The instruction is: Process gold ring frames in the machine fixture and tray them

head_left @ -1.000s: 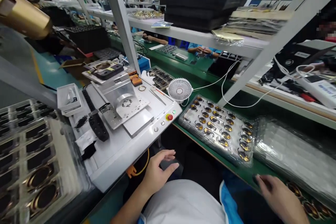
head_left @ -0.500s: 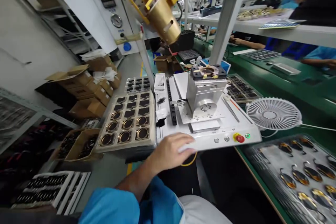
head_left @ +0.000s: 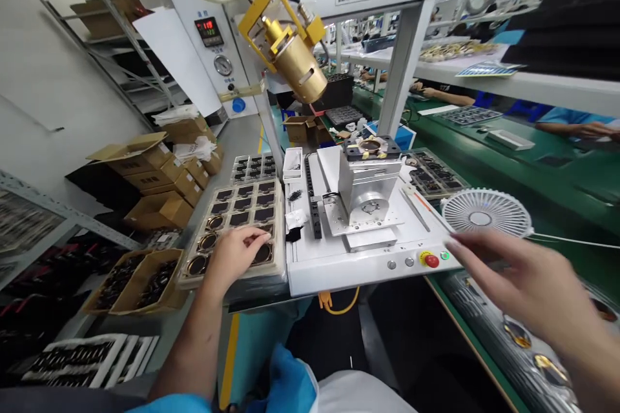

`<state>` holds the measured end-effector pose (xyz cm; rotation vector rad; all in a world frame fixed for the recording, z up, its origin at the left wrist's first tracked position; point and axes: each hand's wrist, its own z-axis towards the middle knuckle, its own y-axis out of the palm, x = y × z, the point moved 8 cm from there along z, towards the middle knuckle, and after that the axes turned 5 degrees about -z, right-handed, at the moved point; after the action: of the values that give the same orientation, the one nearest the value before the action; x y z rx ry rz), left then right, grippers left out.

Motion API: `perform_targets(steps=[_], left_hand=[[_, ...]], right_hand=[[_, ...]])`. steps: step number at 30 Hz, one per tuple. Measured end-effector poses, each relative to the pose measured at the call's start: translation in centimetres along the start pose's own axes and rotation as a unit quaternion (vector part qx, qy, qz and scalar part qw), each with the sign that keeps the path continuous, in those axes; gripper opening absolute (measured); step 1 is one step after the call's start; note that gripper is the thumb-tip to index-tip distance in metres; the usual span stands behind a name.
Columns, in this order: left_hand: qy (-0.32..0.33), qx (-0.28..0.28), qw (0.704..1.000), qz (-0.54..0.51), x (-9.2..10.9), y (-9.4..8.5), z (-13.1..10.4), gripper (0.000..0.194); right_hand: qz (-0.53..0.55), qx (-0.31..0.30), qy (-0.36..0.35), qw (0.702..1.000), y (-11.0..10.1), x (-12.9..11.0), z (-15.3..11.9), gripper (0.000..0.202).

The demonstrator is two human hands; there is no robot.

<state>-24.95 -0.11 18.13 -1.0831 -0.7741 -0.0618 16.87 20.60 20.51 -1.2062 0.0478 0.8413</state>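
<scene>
My left hand (head_left: pixel 237 255) is over the front of the cream tray (head_left: pixel 283 251), which holds square and gold-ringed round parts in its pockets. Its thumb and fingertips meet above a round gold-ringed part (head_left: pixel 262 254); whatever is between them is hidden. My right hand (head_left: pixel 513 277), smeared by motion, reaches in from the right near the green-lit button (head_left: pixel 445 255) and the white fan (head_left: pixel 487 214); its grip does not show clearly. Between the hands stands the press machine's metal block (head_left: pixel 368 187), topped by a black fixture (head_left: pixel 372 147) with a ring in it.
A gold cylindrical press head (head_left: pixel 303 71) hangs tilted above the machine. A red stop button (head_left: pixel 431 261) sits on its front edge. Tweezers (head_left: pixel 415 210) lie on the white base. On the right, a clear tray (head_left: pixel 477 322) holds gold round parts with dark tails. Co-workers' arms show behind.
My left hand has moved left from the machine's front edge onto the tray. My right hand has come into view at the right. The view has shifted slightly.
</scene>
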Motion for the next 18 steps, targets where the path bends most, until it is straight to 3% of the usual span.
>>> perform_targets(steps=[4,6,7,10,12,15,18], left_hand=[[0.069,0.043,0.995,-0.055,1.4,-0.9,0.0,0.030],[0.134,0.069,0.986,-0.071,3.5,-1.8,0.0,0.025],[0.172,0.077,0.979,-0.076,4.9,-2.1,0.0,0.022],[0.287,0.081,0.951,-0.085,9.6,-3.1,0.6,0.014],[0.341,0.082,0.931,-0.098,12.7,-3.5,1.7,0.012],[0.379,0.081,0.915,-0.108,17.0,-3.1,5.1,0.014],[0.405,0.039,0.909,-0.097,21.4,-0.6,9.5,0.017]], right_hand=[[0.035,0.045,-0.157,0.986,-0.9,-10.1,11.3,0.037],[0.013,0.012,-0.208,0.978,-0.8,-13.4,15.5,0.039],[-0.010,-0.035,-0.212,0.977,-0.2,-14.4,17.1,0.041],[-0.054,-0.162,-0.209,0.963,1.2,-15.7,19.3,0.042],[-0.033,-0.194,-0.207,0.958,1.3,-15.9,19.6,0.045],[0.066,-0.164,-0.181,0.967,0.4,-15.3,19.7,0.048],[0.167,-0.074,-0.151,0.971,-1.1,-13.6,19.1,0.043]])
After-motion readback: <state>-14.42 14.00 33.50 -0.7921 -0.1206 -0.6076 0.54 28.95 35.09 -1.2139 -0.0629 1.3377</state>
